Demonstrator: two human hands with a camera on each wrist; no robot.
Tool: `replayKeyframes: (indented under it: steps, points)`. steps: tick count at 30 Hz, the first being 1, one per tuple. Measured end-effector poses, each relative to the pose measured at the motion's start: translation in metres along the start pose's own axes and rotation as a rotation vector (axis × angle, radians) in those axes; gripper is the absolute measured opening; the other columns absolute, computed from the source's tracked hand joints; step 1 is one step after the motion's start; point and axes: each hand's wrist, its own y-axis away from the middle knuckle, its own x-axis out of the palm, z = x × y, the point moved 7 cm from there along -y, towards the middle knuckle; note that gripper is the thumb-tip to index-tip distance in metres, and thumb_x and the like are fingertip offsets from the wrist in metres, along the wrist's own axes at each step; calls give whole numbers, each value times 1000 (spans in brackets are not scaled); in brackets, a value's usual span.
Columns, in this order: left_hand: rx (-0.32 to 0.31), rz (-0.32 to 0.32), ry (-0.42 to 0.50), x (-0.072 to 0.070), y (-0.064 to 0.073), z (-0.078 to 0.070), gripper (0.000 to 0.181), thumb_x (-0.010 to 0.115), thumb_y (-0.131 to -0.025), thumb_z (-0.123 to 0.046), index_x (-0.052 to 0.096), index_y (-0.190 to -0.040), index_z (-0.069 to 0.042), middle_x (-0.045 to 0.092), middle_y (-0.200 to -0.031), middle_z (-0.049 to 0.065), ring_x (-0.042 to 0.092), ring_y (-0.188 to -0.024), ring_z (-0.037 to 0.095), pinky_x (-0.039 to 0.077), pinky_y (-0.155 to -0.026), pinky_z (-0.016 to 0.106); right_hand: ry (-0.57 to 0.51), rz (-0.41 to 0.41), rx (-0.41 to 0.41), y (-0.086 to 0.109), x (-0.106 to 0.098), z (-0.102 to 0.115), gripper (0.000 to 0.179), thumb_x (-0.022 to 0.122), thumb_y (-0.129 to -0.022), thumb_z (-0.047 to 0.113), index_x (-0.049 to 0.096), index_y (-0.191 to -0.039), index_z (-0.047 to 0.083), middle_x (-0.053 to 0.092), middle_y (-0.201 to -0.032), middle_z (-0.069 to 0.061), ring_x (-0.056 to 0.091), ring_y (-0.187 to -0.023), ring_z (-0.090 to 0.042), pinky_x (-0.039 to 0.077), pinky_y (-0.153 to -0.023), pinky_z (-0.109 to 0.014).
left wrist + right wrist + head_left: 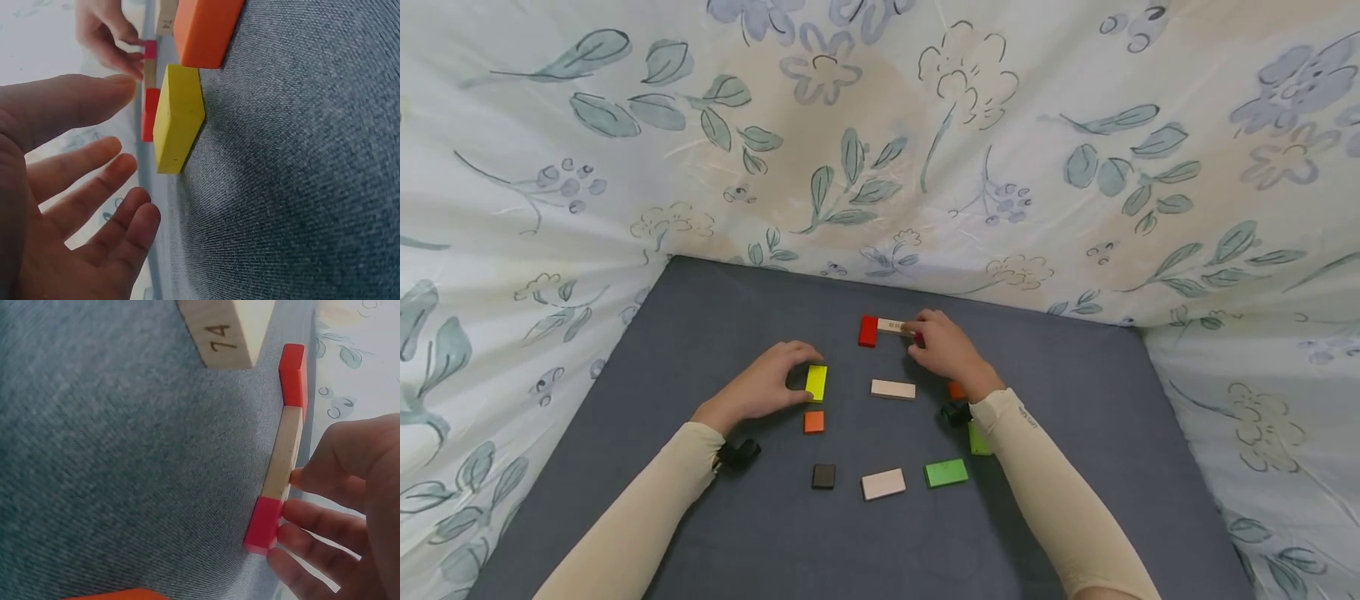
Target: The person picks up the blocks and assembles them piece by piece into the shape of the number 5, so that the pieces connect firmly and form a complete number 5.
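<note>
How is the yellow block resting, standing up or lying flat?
Lying flat: the head view shows the yellow block broad face up.

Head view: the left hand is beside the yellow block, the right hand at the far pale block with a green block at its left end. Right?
Not quite: the head view shows a red block, not green, at the left end of the far pale block. The rest stands.
</note>
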Motion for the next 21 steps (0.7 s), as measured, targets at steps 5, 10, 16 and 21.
replayKeyframes:
  steps: [5,10,16,21]
  points:
    - [-8,23,5,4,1,-1,56,88,-92,-12,67,-144,-7,60,-150,13,52,-139,36,43,-117,57,26,13,16,0,1,1,44,70,-100,15,71,-144,7,64,-138,-15,57,-118,-30,54,-101,-47]
    - [-18,51,4,9,-1,-2,59,88,-92,-9,65,-146,-5,59,-151,14,52,-139,36,44,-117,56,23,8,12,1,-2,4,41,70,-100,14,74,-140,6,64,-137,-15,58,-117,-31,54,-101,-48]
    - [3,26,-1,10,-5,-3,59,88,-89,-3,65,-143,-4,62,-146,14,56,-132,35,48,-112,54,16,1,5,2,-2,4,40,70,-100,12,75,-140,9,64,-136,-14,56,-115,-30,54,-97,-46]
    - [-3,21,-8,13,-10,-1,58,89,-88,-4,65,-141,-5,63,-143,13,57,-130,34,48,-112,54,12,0,-1,4,-1,2,42,69,-100,12,74,-141,9,64,-138,-15,56,-115,-30,54,-93,-46]
